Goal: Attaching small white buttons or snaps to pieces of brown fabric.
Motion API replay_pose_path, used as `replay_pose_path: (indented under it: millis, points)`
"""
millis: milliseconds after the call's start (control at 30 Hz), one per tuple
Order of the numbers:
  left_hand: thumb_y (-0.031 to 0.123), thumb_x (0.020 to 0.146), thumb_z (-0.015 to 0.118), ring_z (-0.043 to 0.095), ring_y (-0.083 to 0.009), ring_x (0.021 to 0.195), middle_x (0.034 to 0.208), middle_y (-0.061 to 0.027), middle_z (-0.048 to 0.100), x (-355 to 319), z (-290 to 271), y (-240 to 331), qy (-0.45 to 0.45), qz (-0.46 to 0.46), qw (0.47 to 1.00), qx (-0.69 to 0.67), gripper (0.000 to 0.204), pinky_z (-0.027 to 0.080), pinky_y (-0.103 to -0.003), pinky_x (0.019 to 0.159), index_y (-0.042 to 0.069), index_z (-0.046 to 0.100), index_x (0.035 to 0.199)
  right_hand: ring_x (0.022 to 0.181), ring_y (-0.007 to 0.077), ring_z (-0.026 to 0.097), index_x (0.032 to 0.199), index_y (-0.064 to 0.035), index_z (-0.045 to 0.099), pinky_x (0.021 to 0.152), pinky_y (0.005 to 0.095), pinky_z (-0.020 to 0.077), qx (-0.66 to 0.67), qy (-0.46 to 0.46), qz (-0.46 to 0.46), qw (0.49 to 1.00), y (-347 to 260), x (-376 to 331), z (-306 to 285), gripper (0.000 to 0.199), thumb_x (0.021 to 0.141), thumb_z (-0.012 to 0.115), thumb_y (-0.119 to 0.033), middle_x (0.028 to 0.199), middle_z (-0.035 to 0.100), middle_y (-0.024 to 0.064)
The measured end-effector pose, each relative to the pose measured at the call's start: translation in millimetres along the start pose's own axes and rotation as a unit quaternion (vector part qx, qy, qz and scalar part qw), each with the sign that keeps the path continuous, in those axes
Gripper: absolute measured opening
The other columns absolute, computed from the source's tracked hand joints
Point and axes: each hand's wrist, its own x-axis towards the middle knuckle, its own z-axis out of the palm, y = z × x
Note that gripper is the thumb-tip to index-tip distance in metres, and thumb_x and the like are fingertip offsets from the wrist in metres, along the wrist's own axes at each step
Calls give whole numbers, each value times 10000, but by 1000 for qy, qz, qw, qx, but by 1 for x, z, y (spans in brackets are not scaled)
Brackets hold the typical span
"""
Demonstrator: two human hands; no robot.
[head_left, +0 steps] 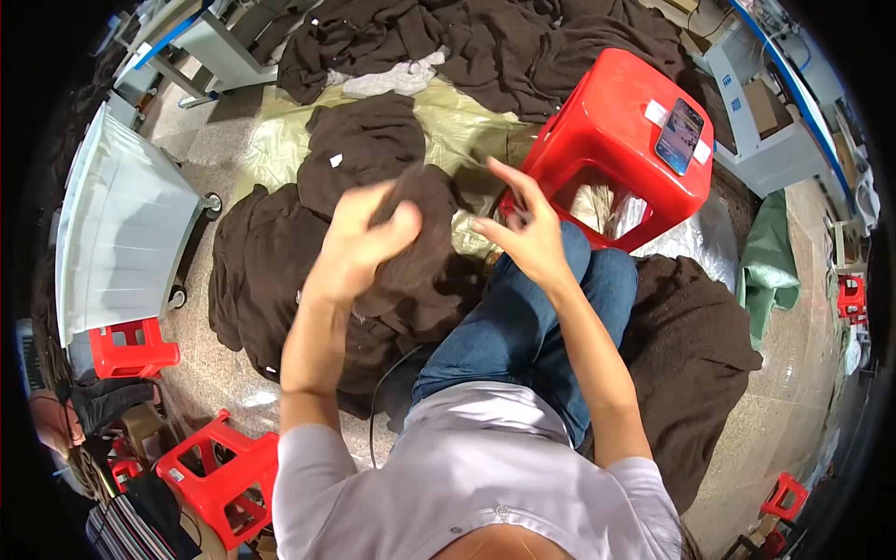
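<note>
Over a heap of dark brown knit fabric [261, 271], my left hand [359, 238] is raised, blurred by motion. A fold of the brown fabric [397, 191] shows between its thumb and fingers. Across from it, my right hand [534, 238] is above my knees, thumb and index finger apart. Its other fingers curl around something small and dark, too blurred to name. A gap separates the two hands. Part of the brown fabric lies beneath my left wrist, against my jeans.
Close by on the right stands a red plastic stool [597, 103] with a phone [679, 136] on it. Yellowish plastic sheeting [280, 131] lies under the fabric. At left is a white wheeled bin [126, 224]; another red stool [219, 476] is at lower left. More brown fabric [686, 364] lies right.
</note>
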Motion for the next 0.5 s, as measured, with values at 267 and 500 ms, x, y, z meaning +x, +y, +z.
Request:
replay_pose_path:
  millis: [267,500]
  points:
    - [236,922,629,586,-96,888,966,-34,659,64,89,111,-254,14,966,35,348,465,-245,813,-49,625,1123,1177,183,546,1286,2,530,961,321,455,233,-118,-86,962,14,73,7,433,878,591,-128,1265,593,95]
    - [201,855,664,615,-176,973,1081,-112,655,32,74,113,-83,158,976,124,419,461,-287,891,-89,607,1151,1031,359,618,1083,-68,608,839,415,512,-342,-30,57,937,28,79,-43,359,727,620,-24,1147,616,168]
